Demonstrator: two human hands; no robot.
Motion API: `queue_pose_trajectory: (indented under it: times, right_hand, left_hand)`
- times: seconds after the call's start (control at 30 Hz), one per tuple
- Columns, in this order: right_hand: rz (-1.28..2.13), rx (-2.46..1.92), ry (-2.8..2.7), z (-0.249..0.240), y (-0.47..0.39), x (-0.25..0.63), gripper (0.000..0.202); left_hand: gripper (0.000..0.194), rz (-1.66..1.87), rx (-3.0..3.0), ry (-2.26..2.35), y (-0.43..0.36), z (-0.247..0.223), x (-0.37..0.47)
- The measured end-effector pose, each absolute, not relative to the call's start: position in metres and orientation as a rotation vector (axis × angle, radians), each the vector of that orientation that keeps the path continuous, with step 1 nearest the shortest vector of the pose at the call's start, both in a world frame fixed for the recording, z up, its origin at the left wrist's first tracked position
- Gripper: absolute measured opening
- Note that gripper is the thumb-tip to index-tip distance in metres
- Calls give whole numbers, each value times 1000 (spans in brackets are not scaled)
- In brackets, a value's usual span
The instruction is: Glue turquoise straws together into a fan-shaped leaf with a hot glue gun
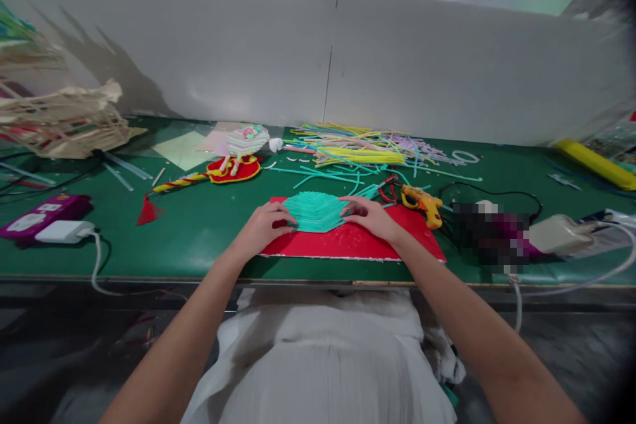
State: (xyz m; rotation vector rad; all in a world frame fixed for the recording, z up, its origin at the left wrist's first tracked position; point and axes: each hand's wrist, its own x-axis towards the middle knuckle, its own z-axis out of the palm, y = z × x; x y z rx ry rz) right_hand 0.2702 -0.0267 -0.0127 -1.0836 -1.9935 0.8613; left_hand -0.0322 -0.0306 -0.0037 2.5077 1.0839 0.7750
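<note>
A teal piece made of rows of strips (318, 212) lies flat on a red board (348, 244). My left hand (268, 225) touches its left edge, fingers curved around that side. At its right edge is my right hand (370, 215), thumb and fingers bent against the strips. Both hands frame the piece between them. Loose teal strips (342, 175) lie just behind it. A yellow glue gun (422, 204) and red-handled scissors (387, 191) rest at the board's back right corner.
A green table (199, 258) holds colored strips (358, 146) at the back, a striped figure (246, 140), and a tasselled red-yellow piece (189, 180). Purple power strip (44, 217) sits left, wooden stick model (64, 122) behind it. A yellow roll (596, 164) lies right, before a grey partition (223, 46).
</note>
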Motion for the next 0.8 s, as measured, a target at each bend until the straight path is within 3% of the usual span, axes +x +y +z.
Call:
queue_pose_trajectory:
  times: [0.53,0.8]
  right_hand:
    - [792,-1101,-2105,-11,-22,287,40]
    - [807,-1076,-2136,-8,-15,286,39]
  left_hand:
    - [15,782,2476,1087,-29,-3,-29]
    - [16,621,2576,1124,-26,1,-29]
